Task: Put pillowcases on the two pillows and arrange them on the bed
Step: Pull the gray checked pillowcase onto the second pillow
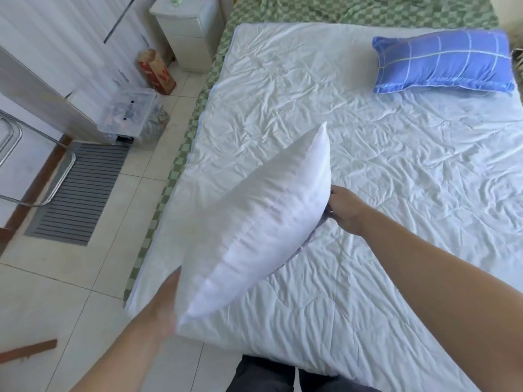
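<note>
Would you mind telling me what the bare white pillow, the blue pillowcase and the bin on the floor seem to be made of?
Bare white pillow: smooth woven fabric, slightly shiny, seamed along the edge; it bulges as if soft-filled.
Blue pillowcase: matte cloth with pale grid lines and a flat flange border, probably cotton or a blend.
Bin: clear rigid plastic; its contents show through.
</note>
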